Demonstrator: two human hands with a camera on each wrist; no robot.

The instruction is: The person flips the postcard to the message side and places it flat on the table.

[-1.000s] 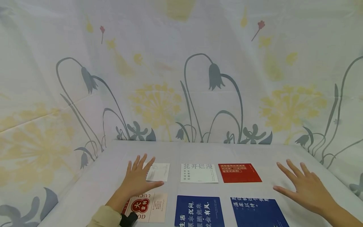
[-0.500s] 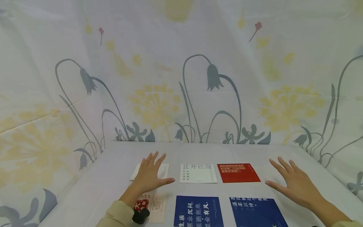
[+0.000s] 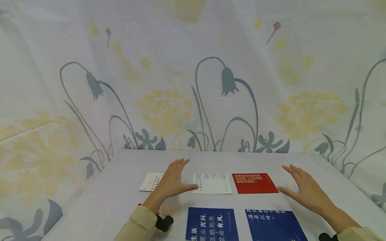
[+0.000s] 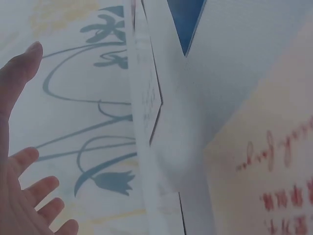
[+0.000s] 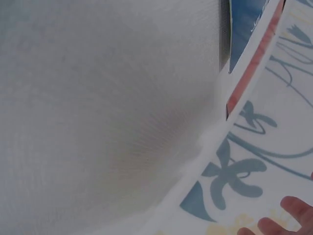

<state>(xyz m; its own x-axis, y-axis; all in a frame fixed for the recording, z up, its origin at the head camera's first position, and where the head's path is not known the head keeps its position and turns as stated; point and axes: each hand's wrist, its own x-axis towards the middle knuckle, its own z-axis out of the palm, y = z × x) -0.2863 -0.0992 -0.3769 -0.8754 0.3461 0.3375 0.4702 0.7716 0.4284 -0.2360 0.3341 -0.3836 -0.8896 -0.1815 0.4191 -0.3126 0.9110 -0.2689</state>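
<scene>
My left hand (image 3: 171, 182) hovers over the left part of the table, fingers extended and thumb pointing right. It overlaps a white card with small dark print (image 3: 147, 182) and, at its thumb tip, a white card with grey lettering (image 3: 214, 184). Its wrist partly hides a cream and red card (image 3: 169, 214). At the right, my right hand (image 3: 309, 190) hangs with spread fingers, its thumb tip right by the edge of a red card (image 3: 254, 183). Neither hand holds anything. Two dark blue cards with white lettering, a middle one (image 3: 211, 224) and a right one (image 3: 274, 226), lie in front.
The cards lie in two rows on a white-covered table (image 3: 193, 160). Behind it hangs a pale curtain (image 3: 169, 43) printed with grey and yellow flowers. Black straps sit on both wrists, below beige sleeves (image 3: 135, 224).
My left hand has moved right, from over the left cards toward the middle white card. The right hand has shifted left toward the red card. The cards have stayed put.
</scene>
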